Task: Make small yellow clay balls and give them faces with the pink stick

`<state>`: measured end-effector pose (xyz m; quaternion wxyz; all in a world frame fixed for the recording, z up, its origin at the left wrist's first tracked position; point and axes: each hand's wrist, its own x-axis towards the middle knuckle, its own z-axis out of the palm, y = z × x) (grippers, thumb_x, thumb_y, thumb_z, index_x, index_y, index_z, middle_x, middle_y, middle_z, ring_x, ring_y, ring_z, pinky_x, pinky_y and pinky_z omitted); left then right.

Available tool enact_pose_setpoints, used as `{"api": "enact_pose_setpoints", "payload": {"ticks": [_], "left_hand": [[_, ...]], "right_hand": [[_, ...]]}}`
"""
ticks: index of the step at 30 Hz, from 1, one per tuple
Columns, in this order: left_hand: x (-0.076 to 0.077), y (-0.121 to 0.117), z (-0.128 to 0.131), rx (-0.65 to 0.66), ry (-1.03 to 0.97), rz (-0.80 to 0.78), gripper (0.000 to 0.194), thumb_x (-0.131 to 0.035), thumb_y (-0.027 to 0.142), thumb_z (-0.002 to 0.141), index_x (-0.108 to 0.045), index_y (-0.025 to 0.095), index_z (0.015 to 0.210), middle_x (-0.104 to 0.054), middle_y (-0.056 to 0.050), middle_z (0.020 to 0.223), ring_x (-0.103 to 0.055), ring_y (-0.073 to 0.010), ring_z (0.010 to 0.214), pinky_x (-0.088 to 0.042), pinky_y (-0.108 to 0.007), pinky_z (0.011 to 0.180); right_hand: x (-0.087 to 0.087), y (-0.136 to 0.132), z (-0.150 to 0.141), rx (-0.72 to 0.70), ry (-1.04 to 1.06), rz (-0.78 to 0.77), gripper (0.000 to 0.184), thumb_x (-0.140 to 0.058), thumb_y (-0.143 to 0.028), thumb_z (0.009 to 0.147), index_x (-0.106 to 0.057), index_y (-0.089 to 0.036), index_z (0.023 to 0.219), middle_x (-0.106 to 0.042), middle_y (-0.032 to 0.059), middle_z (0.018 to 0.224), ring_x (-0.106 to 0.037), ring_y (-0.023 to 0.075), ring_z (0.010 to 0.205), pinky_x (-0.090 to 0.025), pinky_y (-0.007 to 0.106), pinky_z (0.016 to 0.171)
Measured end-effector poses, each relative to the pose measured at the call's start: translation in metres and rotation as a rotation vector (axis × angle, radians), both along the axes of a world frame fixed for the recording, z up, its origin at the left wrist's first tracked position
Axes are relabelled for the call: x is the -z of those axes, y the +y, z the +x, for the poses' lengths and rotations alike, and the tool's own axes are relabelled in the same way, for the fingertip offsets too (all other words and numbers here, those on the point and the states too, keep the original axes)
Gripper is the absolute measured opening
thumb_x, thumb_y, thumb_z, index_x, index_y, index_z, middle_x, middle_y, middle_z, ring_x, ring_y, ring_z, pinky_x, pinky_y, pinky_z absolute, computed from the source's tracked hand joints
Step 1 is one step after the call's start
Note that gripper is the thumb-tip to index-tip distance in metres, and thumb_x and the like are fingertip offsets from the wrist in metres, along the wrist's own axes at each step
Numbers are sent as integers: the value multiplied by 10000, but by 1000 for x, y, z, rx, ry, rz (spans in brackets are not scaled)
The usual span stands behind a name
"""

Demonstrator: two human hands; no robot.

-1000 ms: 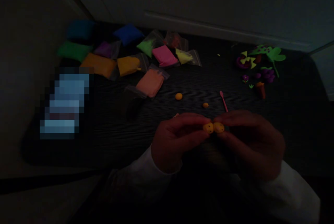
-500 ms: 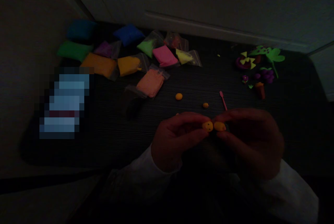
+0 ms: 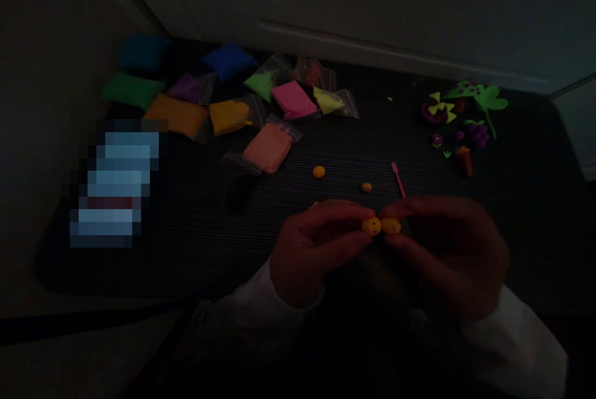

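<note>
In a dim head view, my left hand point(image 3: 310, 250) pinches a small yellow clay ball point(image 3: 371, 226) with dark dots on it between thumb and fingertips. My right hand point(image 3: 459, 250) pinches a second yellow clay piece point(image 3: 391, 226), rounded with a small orange spot. The two pieces meet side by side and appear to touch. Just beyond the fingers lie a small yellow-brown clay piece point(image 3: 367, 187), a yellow clay ball point(image 3: 319, 172) and a pink modelling tool point(image 3: 398, 179). A bit of peach clay shows behind my left hand.
Several bags of coloured clay, among them a peach one point(image 3: 269, 147) and a pink one point(image 3: 293, 100), lie at the back left of the dark table point(image 3: 195, 262). A blurred-out phone point(image 3: 116, 188) glows at left. Finished clay shapes, including a green flower point(image 3: 491, 98), stand at back right.
The right-hand clay piece has shifted slightly left, up against the dotted ball, and has turned a little. The dotted ball has also rotated slightly. Everything on the table stays put.
</note>
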<state>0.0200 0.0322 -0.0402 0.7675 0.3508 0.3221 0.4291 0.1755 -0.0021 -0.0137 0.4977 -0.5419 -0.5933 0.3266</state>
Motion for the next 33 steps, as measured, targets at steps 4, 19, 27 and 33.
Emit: {"api": "enact_pose_setpoints", "payload": {"ticks": [4, 19, 27, 33], "left_hand": [[0, 0, 0, -4, 6, 1, 189, -688, 121, 667, -706, 231, 820, -661, -2, 884, -618, -132, 845, -499, -215, 756], [1, 0, 0, -1, 40, 64, 187, -665, 124, 694, -706, 223, 847, -657, -12, 910, -611, -135, 868, -488, -219, 787], [1, 0, 1, 7, -26, -30, 181, -679, 118, 678, -705, 222, 825, -683, -4, 871, -635, -139, 839, -508, -230, 773], [1, 1, 2, 0, -40, -42, 167, -686, 116, 671, -705, 213, 805, -681, 3, 865, -635, -120, 812, -512, -202, 747]], "right_hand": [[0, 0, 0, -1, -13, 3, 444, -705, -105, 646, -568, -321, 1008, -671, -38, 891, -622, 154, 795, -531, 307, 707], [1, 0, 1, -22, -67, 11, 456, -697, -89, 647, -564, -298, 1030, -672, -39, 925, -621, 148, 837, -512, 300, 757], [1, 0, 1, -32, -38, 11, 476, -698, -97, 645, -557, -318, 1043, -672, -47, 936, -625, 148, 848, -514, 290, 758], [4, 1, 1, -22, 17, 44, 521, -688, -54, 637, -543, -312, 1066, -657, -42, 926, -617, 150, 840, -518, 282, 746]]}}
